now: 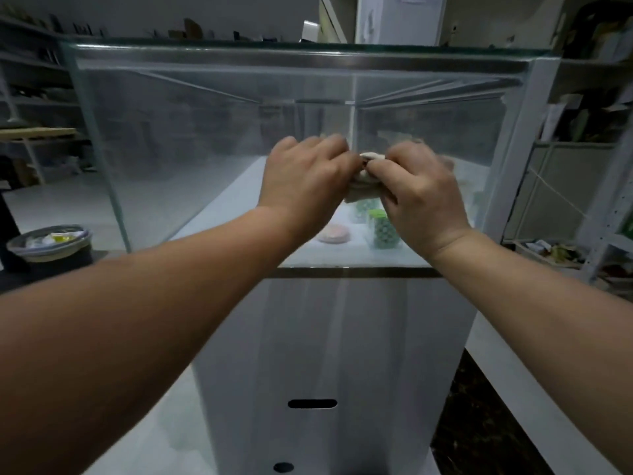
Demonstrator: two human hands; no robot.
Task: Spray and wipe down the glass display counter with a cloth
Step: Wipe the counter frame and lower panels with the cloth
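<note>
Head view, left hand [301, 183] and right hand [421, 197] both pinching bunched cloth [364, 186] between them, before glass display counter [205, 132]

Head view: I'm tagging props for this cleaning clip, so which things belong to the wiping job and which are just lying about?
Job:
- glass display counter
- cloth, bunched between left hand and right hand

Lying about:
- jars of green beads and pink disc inside the case
- bin with rubbish on the left

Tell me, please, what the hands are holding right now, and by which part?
Both the left hand and the right hand pinch a bunched cloth between them, each gripping one side of it.
</note>
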